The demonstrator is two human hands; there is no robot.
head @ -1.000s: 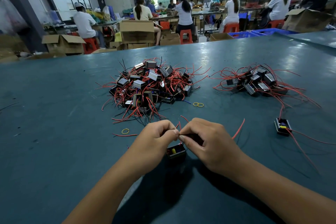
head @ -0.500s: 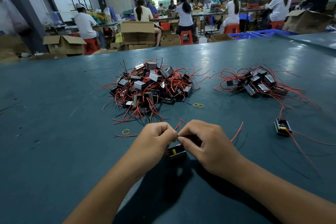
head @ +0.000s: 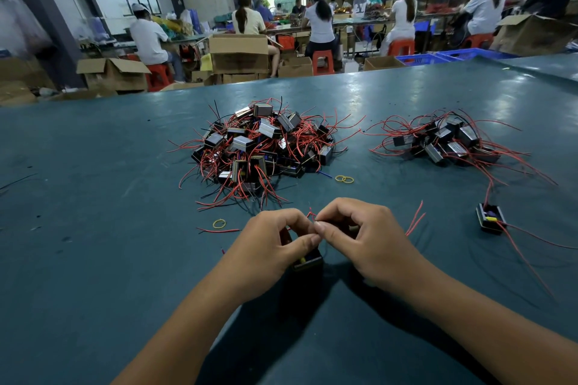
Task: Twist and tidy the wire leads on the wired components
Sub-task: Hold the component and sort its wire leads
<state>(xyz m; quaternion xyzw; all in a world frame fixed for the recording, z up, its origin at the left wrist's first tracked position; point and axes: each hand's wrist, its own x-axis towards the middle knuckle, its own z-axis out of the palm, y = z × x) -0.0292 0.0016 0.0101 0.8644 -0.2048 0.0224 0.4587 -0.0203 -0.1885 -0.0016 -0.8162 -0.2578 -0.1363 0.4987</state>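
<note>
Red leads (head: 311,215) are pinched by both hands (head: 275,247) (head: 359,237) near the table's (head: 93,228) front edge; over-twisting could snap them

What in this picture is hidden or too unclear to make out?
Head view only:
- Black component: mostly covered by the left hand and right hand.
- Wire ends pinched between the fingertips: too thin to tell whether they are twisted.
- Big pile: tangled red wires hide the lower parts.
- Workers' benches behind: blurred and too small to read.
- Both arms: cut off by the bottom edge.
</note>
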